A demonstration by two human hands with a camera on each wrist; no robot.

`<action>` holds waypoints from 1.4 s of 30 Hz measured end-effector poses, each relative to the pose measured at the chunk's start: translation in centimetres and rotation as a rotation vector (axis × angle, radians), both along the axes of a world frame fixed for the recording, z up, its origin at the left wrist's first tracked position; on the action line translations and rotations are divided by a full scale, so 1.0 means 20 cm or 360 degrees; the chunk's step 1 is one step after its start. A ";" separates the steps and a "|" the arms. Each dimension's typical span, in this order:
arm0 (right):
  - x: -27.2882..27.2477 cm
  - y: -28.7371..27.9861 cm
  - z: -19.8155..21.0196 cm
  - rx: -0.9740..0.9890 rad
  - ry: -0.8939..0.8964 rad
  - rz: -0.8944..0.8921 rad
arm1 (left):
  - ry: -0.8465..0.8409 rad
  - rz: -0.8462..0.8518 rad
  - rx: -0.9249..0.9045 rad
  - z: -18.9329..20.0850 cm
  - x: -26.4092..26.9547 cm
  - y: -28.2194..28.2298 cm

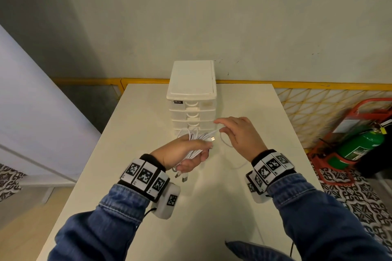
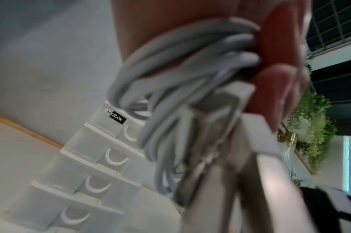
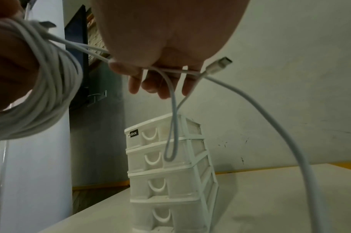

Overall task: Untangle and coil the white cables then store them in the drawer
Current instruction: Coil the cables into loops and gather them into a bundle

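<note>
My left hand [image 1: 186,154] grips a coiled bundle of white cables [image 1: 196,144] above the table, a little in front of the drawer unit. In the left wrist view the cable coil [image 2: 182,63] wraps across the palm, with USB plugs [image 2: 214,126] hanging below. My right hand [image 1: 237,133] pinches a loose white strand [image 3: 172,119] that runs from the coil [image 3: 47,88]; a small connector [image 3: 220,64] sticks out past the fingers. Another length of that strand [image 3: 290,141] sags toward the table. The white drawer unit [image 1: 192,99] stands at the table's back with all its drawers closed.
The white table [image 1: 148,207] ends at a wall behind and drops off left and right. A yellow mesh fence [image 1: 318,108] and a green fire extinguisher [image 1: 360,144] on a red stand are to the right. A pale cabinet [image 1: 31,112] stands at the left.
</note>
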State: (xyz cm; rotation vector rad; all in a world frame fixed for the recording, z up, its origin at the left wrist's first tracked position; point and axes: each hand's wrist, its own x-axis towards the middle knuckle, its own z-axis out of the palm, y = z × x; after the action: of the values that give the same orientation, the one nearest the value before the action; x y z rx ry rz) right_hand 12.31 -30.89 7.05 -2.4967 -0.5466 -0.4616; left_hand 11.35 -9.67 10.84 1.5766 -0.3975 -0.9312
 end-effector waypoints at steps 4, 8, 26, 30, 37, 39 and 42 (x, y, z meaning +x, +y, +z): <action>0.00 -0.05 -0.01 0.0069 0.0006 -0.0082 | 0.0131 0.0026 -0.0157 0.01 0.01 0.02; 0.03 -0.10 -0.03 -0.0024 -0.0008 -0.0271 | 0.0172 0.0000 -0.0206 0.00 0.00 0.03; -0.09 0.11 -0.04 0.0591 0.0571 0.0204 | 0.0084 0.0085 -0.0244 0.04 -0.01 0.04; -0.10 0.21 -0.02 0.0603 0.0584 0.0187 | 0.0101 0.0040 -0.0237 0.08 -0.02 0.01; -0.05 0.14 -0.02 0.0863 0.0452 0.0057 | 0.0258 0.0014 -0.0597 0.06 0.01 0.12; -0.01 0.11 0.01 0.0823 0.0236 0.0013 | 0.0194 0.0014 -0.0481 0.06 0.00 0.11; 0.03 0.11 0.06 0.0757 0.0047 -0.0031 | 0.0081 -0.0085 -0.0244 0.05 -0.06 0.03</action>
State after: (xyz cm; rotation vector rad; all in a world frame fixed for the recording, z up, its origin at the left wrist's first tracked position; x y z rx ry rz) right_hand 12.83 -28.64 8.31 -2.0511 -0.3506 -0.4953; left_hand 10.11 -9.09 11.84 1.4061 -0.4661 -0.9575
